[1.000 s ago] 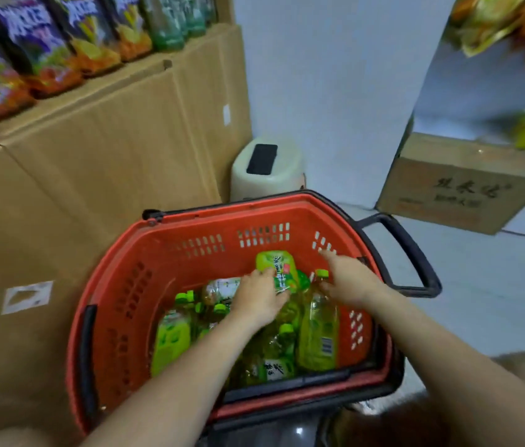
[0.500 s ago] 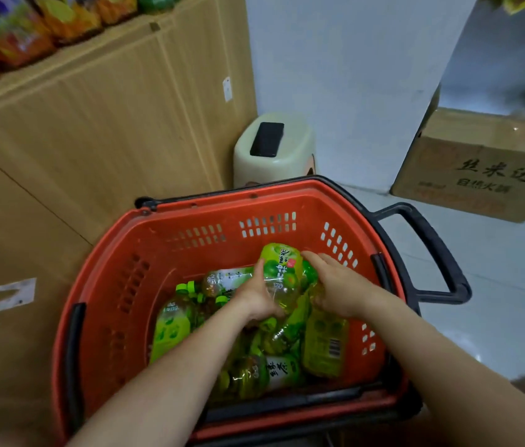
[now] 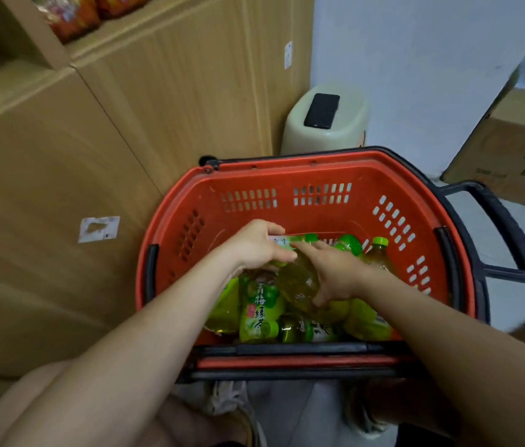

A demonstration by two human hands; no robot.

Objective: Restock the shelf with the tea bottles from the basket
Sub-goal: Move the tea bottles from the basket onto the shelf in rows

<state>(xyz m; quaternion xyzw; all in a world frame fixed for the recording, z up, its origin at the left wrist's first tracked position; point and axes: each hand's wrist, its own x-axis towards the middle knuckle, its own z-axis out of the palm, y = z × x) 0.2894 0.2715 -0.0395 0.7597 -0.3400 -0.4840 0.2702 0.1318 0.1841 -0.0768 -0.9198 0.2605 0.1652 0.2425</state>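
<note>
A red basket (image 3: 319, 171) with black handles stands on the floor in front of me, holding several green-labelled tea bottles (image 3: 259, 312) that lie in a heap. One tea bottle (image 3: 299, 282) is raised above the heap, its amber base turned toward me. My left hand (image 3: 254, 246) wraps its labelled upper part. My right hand (image 3: 335, 272) clasps its lower end, thumb on top and fingers under the base. Another bottle (image 3: 380, 253) stands upright at the right wall of the basket. The wooden shelf unit (image 3: 174, 91) rises on the left.
Snack bags (image 3: 70, 17) lie on the shelf at top left. A beige stool (image 3: 325, 137) with a black phone (image 3: 322, 111) on it stands behind the basket against the white wall. A cardboard box (image 3: 512, 150) sits at right. My knees and shoes are below the basket.
My view has tipped down and closer to the basket. Both hands have closed around one bottle and turned it, so its base now faces me instead of its label.
</note>
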